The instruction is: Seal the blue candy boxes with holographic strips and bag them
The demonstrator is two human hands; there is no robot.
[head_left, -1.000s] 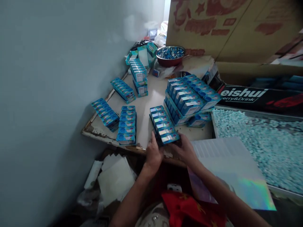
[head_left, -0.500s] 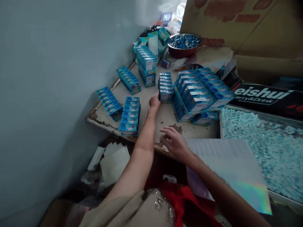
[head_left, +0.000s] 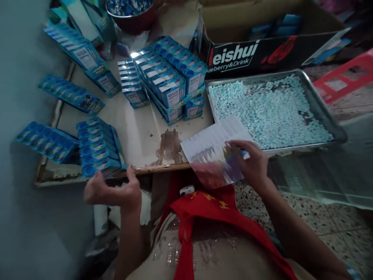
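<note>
Silver foil sheet [head_left: 210, 151] held by the right hand [head_left: 254, 166].

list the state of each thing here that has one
left hand, open, empty, by the table edge
right hand, gripping the holographic sheet
holographic sheet, held, partly over the table edge
metal tray, filled with pale blue tablets
cardboard box, top open
bowl, filled with blue pieces
blue packs, stacked in layers

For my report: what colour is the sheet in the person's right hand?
Glossy sheet: silvery-white with rainbow sheen; head view.
</note>
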